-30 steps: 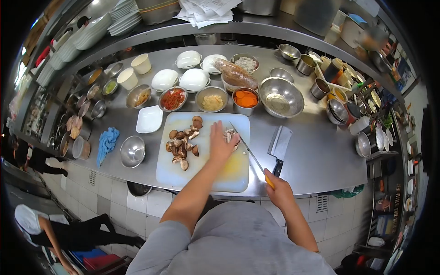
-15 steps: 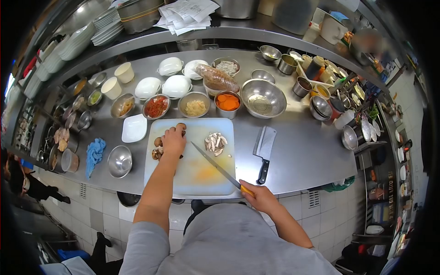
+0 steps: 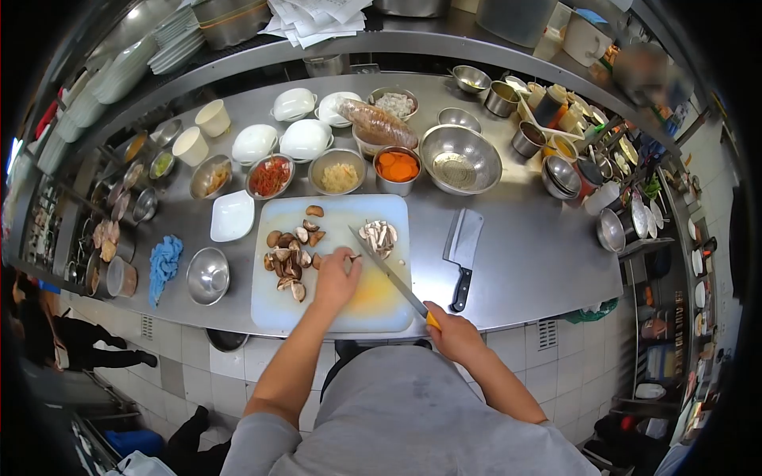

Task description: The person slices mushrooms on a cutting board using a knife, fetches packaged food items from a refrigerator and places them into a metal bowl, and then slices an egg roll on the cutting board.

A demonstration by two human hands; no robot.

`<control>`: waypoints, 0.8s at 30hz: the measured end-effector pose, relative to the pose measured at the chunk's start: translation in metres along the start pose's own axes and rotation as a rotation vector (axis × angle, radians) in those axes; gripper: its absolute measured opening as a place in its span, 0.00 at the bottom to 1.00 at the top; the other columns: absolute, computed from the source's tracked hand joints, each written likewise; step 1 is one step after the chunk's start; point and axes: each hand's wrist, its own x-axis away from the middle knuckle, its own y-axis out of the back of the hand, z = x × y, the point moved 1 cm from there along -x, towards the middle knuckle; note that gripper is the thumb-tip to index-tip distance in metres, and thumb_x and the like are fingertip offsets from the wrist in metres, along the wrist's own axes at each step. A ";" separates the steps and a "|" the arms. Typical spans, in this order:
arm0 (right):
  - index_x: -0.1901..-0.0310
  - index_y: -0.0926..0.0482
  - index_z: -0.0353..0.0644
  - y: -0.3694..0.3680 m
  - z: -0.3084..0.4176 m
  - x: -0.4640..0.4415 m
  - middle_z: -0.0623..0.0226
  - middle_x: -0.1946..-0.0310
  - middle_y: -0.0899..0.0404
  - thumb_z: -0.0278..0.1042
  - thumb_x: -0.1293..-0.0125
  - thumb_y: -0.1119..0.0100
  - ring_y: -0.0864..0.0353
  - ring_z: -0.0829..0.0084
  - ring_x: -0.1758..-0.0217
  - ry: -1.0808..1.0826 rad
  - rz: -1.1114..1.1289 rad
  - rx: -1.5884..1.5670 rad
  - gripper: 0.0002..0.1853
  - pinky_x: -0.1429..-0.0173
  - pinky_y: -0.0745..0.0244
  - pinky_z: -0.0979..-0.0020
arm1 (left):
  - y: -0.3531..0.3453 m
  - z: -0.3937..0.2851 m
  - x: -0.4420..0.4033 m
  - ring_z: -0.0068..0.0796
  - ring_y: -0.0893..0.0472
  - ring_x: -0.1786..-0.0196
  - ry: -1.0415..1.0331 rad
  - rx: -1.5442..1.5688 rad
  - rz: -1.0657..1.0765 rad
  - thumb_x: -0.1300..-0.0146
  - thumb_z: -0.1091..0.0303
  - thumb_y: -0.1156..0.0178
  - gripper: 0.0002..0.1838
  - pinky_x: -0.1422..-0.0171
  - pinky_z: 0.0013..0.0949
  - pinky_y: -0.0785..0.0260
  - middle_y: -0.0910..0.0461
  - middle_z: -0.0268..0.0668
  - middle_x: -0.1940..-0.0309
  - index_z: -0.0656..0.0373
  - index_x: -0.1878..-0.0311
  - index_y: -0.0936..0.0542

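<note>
My right hand [image 3: 458, 332] is wrapped round the yellow handle of a long knife [image 3: 394, 279], whose blade slants up and left over the white cutting board [image 3: 278, 313]. On the board, my left hand [image 3: 338, 278] has its fingers drawn together at a mushroom piece [image 3: 355, 256], just left of the blade; the fingers partly hide it. Brown mushroom chunks [image 3: 287, 258] lie in a loose group to the left of that hand. Beyond the knife tip sits a small heap of pale sliced mushrooms [image 3: 379, 237].
A cleaver [image 3: 463, 254] lies right of the board. Behind it stand bowls of carrot slices [image 3: 397, 166], minced garlic-like bits [image 3: 339, 176] and red strips [image 3: 270, 176], plus a large steel bowl [image 3: 460, 160]. Left are a square white dish [image 3: 232, 216], a steel bowl [image 3: 208, 275] and a blue cloth [image 3: 165, 270].
My left hand has moved right and nearer me, from the mushroom chunks to beside the blade, uncovering the chunks. The knife has shifted slightly right and up with my right hand.
</note>
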 end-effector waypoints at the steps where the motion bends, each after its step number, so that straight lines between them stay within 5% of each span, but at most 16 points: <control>1: 0.22 0.32 0.54 -0.002 -0.001 0.000 0.47 0.52 0.11 0.40 0.19 0.42 0.10 0.41 0.50 0.044 -0.026 -0.002 0.27 0.43 0.16 0.43 | -0.010 0.001 0.011 0.59 0.16 0.46 -0.124 -0.070 -0.069 0.29 0.63 0.30 0.14 0.38 0.55 0.23 0.13 0.52 0.53 0.62 0.47 0.15; 2: 0.22 0.32 0.54 -0.004 -0.002 0.002 0.47 0.52 0.11 0.40 0.19 0.42 0.10 0.41 0.50 0.041 -0.017 0.000 0.27 0.43 0.16 0.43 | -0.016 0.003 0.018 0.60 0.15 0.47 -0.247 -0.138 -0.139 0.27 0.64 0.31 0.13 0.38 0.55 0.23 0.13 0.52 0.54 0.63 0.49 0.14; 3: 0.25 0.31 0.52 -0.004 -0.001 0.003 0.46 0.50 0.12 0.39 0.19 0.43 0.10 0.41 0.50 0.102 -0.060 -0.004 0.24 0.44 0.16 0.43 | -0.013 0.001 0.017 0.60 0.16 0.47 -0.055 0.002 0.016 0.26 0.67 0.33 0.10 0.38 0.55 0.23 0.13 0.53 0.54 0.65 0.54 0.13; 5: 0.29 0.29 0.50 -0.003 0.000 0.005 0.46 0.49 0.12 0.38 0.19 0.43 0.10 0.41 0.50 0.164 -0.088 0.004 0.21 0.44 0.16 0.42 | -0.007 0.015 0.009 0.59 0.16 0.47 -0.016 0.032 0.078 0.26 0.68 0.34 0.09 0.39 0.53 0.23 0.14 0.53 0.54 0.65 0.53 0.13; 11: 0.17 0.36 0.57 -0.008 0.006 0.000 0.46 0.51 0.12 0.39 0.17 0.44 0.10 0.42 0.51 0.110 0.027 0.099 0.30 0.44 0.15 0.43 | 0.019 0.001 0.012 0.57 0.15 0.51 -0.014 -0.101 -0.011 0.29 0.72 0.31 0.08 0.42 0.50 0.21 0.15 0.52 0.56 0.64 0.51 0.16; 14: 0.11 0.45 0.68 -0.012 0.005 0.000 0.46 0.55 0.12 0.43 0.16 0.43 0.09 0.44 0.54 0.097 0.054 0.148 0.37 0.46 0.14 0.44 | 0.015 -0.020 0.038 0.55 0.14 0.51 0.088 0.074 0.006 0.29 0.70 0.29 0.09 0.42 0.49 0.20 0.15 0.50 0.54 0.63 0.50 0.16; 17: 0.10 0.50 0.76 -0.013 0.009 0.003 0.47 0.57 0.12 0.46 0.15 0.43 0.09 0.45 0.57 0.123 0.041 0.174 0.39 0.50 0.13 0.45 | 0.000 -0.013 0.044 0.48 0.13 0.50 -0.206 -0.007 -0.055 0.29 0.71 0.28 0.08 0.43 0.43 0.18 0.16 0.45 0.51 0.62 0.50 0.13; 24: 0.11 0.47 0.77 -0.005 0.015 0.008 0.49 0.59 0.13 0.43 0.15 0.44 0.09 0.46 0.63 0.149 0.032 0.309 0.38 0.55 0.12 0.46 | -0.008 0.009 0.046 0.46 0.13 0.49 -0.226 0.068 -0.114 0.29 0.69 0.27 0.07 0.43 0.43 0.18 0.16 0.40 0.50 0.57 0.51 0.11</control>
